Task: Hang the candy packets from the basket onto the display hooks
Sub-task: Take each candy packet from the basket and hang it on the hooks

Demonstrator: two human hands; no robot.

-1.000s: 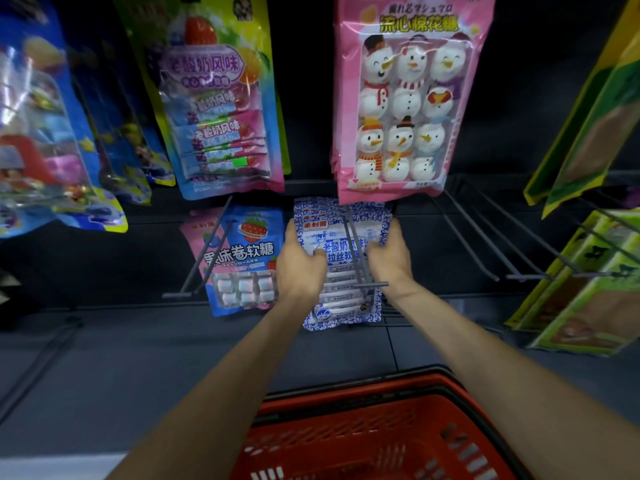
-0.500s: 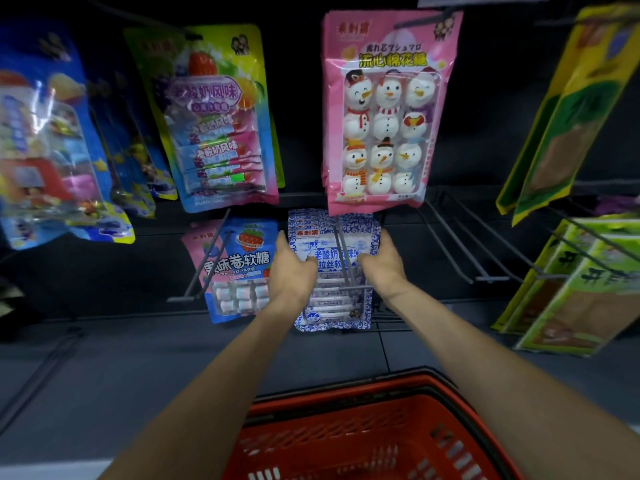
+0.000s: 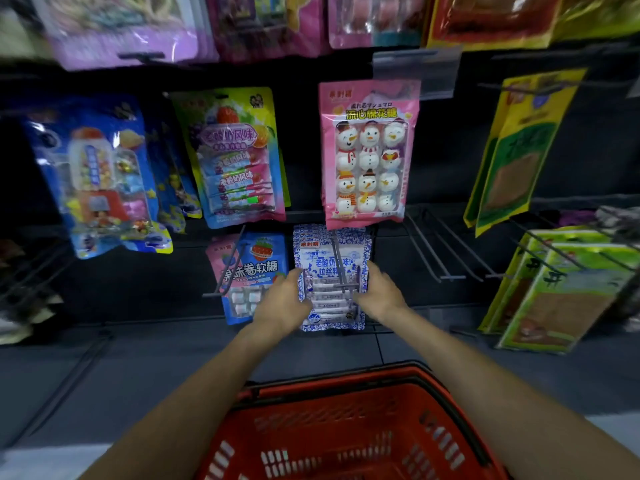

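- One red basket [image 3: 346, 427] is nearest, low in the view, with slotted plastic walls; what is inside cannot be seen.
- Both bare forearms reach over it toward the display.
- Under the basket and the arms is a grey tiled floor [image 3: 145, 368], a little blurred.
- The left hand [image 3: 282, 306] presses on the left edge of the blue-white packets [image 3: 330, 268], and the right hand [image 3: 379, 294] on the right edge; the fingers are closed around the stack from both sides.
- These packets hang on a low wire hook [image 3: 337, 263], whose bar runs down the front of them.
- Just left hangs a strawberry packet [image 3: 256, 268] on its own hook.
- To the right, several bare hooks [image 3: 446, 251] stick out from the dark back wall [image 3: 443, 161].
- Above hang a pink snowman packet [image 3: 369, 154], a colourful packet [image 3: 235, 154] and a blue packet [image 3: 100, 174].
- Green packets [image 3: 554, 292] hang at far right.
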